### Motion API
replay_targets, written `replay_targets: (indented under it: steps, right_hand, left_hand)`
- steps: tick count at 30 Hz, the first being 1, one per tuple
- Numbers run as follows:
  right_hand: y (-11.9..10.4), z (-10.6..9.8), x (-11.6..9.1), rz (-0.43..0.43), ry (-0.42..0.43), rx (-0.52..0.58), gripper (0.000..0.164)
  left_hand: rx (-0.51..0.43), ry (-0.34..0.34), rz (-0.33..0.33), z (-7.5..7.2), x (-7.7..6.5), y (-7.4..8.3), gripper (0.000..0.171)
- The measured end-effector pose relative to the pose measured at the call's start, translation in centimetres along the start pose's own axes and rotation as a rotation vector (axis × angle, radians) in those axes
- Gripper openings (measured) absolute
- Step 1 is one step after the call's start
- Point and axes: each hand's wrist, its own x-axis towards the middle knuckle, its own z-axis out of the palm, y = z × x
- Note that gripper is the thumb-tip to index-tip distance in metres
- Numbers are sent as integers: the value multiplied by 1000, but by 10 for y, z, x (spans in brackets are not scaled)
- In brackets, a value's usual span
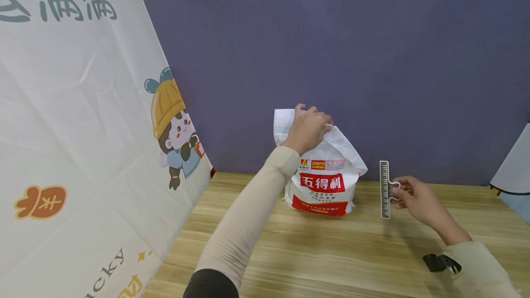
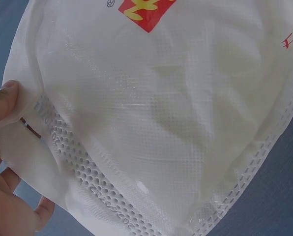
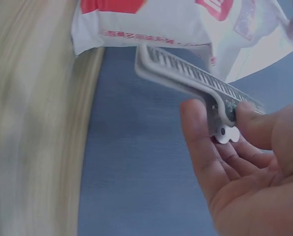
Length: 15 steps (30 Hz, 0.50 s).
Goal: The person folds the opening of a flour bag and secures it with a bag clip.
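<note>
A white flour bag [image 1: 323, 187] with red printing stands upright on the wooden table. My left hand [image 1: 308, 128] grips its top edge, thumb on one face and fingers on the other, as the left wrist view shows the thumb [image 2: 4, 101] pressed on the white fabric [image 2: 151, 108]. To the right of the bag, my right hand [image 1: 418, 199] pinches a long white and dark bag clip [image 1: 385, 190] by its handle, above the table. In the right wrist view the clip [image 3: 186, 73] lies between thumb and fingers, near the bag but apart from it in the head view.
The wood-grain table [image 1: 256, 261] spreads below both arms. A dark blue-grey backdrop [image 1: 331, 36] rises behind the bag. At the left hangs a white printed sheet [image 1: 95, 128] with cartoon figures. A pale panel [image 1: 513, 164] borders the right side.
</note>
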Motion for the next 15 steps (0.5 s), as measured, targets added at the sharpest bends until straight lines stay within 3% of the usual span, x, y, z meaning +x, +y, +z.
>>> replay_targets:
  steps: [8,15]
  right_hand:
    - [-14,-6,5,-33,31,-70,41]
    - [-21,-9,8,-54,136,-150,39]
  left_hand:
    - [8,4,-5,3,-1,-1,23]
    - [12,3,-5,3,-1,-2,23]
